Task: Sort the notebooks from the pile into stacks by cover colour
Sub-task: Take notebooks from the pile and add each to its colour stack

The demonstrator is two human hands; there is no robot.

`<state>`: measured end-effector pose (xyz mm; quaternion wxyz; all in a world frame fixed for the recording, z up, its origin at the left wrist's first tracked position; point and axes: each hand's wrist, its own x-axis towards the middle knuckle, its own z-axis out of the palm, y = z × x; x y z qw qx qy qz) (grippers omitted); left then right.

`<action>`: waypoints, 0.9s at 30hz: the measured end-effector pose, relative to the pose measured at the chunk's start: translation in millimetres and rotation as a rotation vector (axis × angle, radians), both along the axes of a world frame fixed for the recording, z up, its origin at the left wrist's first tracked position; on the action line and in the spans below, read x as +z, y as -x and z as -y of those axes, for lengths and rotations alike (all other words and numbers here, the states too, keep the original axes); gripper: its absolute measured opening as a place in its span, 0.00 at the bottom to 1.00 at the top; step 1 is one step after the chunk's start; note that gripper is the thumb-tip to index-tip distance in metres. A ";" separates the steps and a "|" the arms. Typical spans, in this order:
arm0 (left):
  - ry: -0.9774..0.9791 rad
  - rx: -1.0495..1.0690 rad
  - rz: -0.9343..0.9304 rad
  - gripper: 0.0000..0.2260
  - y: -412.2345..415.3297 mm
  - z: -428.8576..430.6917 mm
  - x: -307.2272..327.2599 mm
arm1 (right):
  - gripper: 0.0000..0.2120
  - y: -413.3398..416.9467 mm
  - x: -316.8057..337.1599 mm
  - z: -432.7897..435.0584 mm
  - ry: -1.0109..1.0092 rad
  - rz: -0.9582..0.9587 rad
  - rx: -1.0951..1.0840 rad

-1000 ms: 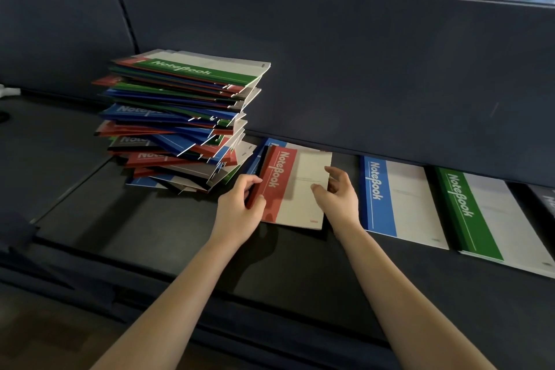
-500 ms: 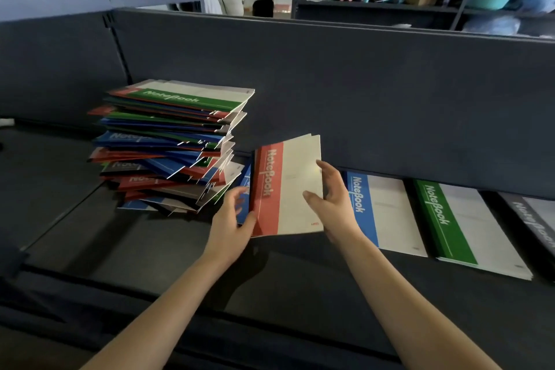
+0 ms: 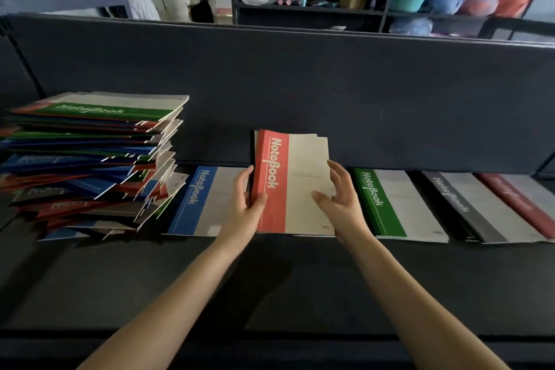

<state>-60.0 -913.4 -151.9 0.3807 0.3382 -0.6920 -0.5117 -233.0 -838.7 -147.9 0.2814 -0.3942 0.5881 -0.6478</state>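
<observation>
Head view: a partition walls the table at 12 o'clock. The mixed pile sits at 9 o'clock, its edges overhanging the blue notebook. At centre the red notebooks tilt up, between blue and the green notebook at 3 o'clock. The left hand grips their spine and the right hand grips the opposite edge, fingers curled behind, thumbs on the cover.
</observation>
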 end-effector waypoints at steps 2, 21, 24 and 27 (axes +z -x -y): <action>-0.018 -0.042 -0.019 0.24 14.7 -7.9 -1.6 | 0.27 12.7 0.3 -11.0 -0.027 -0.071 -0.079; -0.150 -0.326 -0.130 0.28 199.4 -92.7 9.8 | 0.26 173.3 11.1 -138.8 -0.070 -0.138 -0.519; -0.170 -0.317 -0.137 0.25 231.4 -105.7 9.8 | 0.27 210.2 12.6 -159.7 -0.078 -0.150 -0.565; -0.114 -0.252 -0.133 0.25 266.2 -119.0 7.9 | 0.27 253.8 13.9 -185.3 -0.085 -0.157 -0.604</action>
